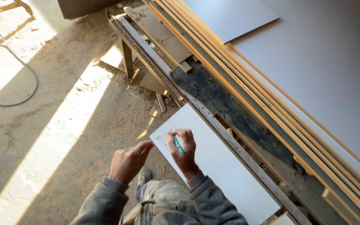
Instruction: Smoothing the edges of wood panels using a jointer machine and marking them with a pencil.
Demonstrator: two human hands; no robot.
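Note:
A white rectangular panel (219, 166) lies tilted against the edge of a work table, its near corner over the floor. My right hand (183, 150) rests on the panel's upper left part and holds a green pencil (178, 143) with its tip against the surface. My left hand (129, 160) hovers just off the panel's left corner, fingers together and pointing toward it, holding nothing. Grey sleeves cover both forearms.
Long wooden strips (246, 83) lie stacked along the table beside a large grey board (326, 71) with a smaller board (230, 16) on top. A metal rail (146, 46) runs along the table edge. A black cable (26, 66) curves over the dusty floor, with wood scraps (160, 102) under the table.

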